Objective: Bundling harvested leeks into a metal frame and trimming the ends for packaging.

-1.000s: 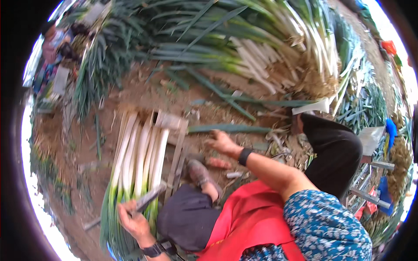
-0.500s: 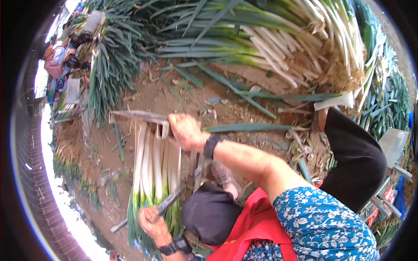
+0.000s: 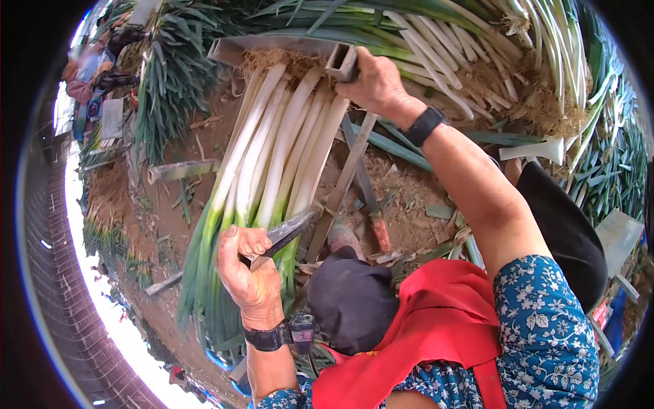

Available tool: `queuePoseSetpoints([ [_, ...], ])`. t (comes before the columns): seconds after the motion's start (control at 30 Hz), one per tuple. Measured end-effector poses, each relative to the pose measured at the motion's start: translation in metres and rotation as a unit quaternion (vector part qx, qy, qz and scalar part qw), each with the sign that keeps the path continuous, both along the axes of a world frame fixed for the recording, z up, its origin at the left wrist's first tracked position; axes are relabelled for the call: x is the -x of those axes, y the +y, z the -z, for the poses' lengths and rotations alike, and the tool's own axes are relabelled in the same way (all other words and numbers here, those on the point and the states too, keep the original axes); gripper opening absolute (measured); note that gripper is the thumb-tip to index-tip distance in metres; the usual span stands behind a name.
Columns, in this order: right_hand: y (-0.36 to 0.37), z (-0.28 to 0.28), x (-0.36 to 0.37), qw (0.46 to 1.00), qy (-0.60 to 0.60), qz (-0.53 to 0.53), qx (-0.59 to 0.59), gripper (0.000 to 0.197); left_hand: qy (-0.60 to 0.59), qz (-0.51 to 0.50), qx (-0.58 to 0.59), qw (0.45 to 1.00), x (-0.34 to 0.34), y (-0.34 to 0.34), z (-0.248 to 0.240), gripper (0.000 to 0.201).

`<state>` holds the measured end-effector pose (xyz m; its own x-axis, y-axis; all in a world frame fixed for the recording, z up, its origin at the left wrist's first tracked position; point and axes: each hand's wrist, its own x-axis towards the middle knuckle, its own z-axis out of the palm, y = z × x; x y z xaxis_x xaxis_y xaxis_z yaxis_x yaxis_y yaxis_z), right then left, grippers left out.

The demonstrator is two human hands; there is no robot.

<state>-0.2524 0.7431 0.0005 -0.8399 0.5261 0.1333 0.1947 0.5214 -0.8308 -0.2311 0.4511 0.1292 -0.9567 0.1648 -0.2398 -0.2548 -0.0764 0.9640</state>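
Observation:
A bundle of long green onions (image 3: 269,157) lies on a metal stand, white stems away from me and green leaves toward me. Their brown roots (image 3: 286,63) sit against the stand's far plate (image 3: 272,45). My right hand (image 3: 378,83) is closed on the square metal tube at the right end of that plate. Nearer me, my left hand (image 3: 251,269) grips a dark metal crossbar (image 3: 289,228) that crosses over the leaves. The stand's leg bars (image 3: 340,187) show right of the bundle, and it looks tilted.
Loose green onions (image 3: 436,61) with roots are heaped at the far right. A leafy pile (image 3: 174,75) rises at the far left. A red-handled tool (image 3: 380,233) is near my foot. Another person (image 3: 88,75) is at the far left. A metal plate (image 3: 618,238) stands at right.
The far end of the stand, with the onions on it, has moved away from me and to the right with my right hand. My left hand stays on the crossbar.

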Motion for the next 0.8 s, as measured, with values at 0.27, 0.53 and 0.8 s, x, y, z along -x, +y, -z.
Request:
queuePoseSetpoints([
  [0.27,0.083,0.009,-0.037,0.997,-0.008,0.006,0.076,0.043,0.019,0.01,0.06,0.998,0.007,0.058,0.011,0.024],
  [0.53,0.055,0.029,-0.117,0.991,-0.094,0.067,0.073,0.05,-0.003,0.138,-0.003,0.99,0.02,0.066,0.011,0.034],
  [0.8,0.131,-0.088,-0.209,0.997,-0.064,-0.039,-0.01,0.019,-0.009,0.167,0.083,0.983,0.055,0.045,0.018,0.032],
])
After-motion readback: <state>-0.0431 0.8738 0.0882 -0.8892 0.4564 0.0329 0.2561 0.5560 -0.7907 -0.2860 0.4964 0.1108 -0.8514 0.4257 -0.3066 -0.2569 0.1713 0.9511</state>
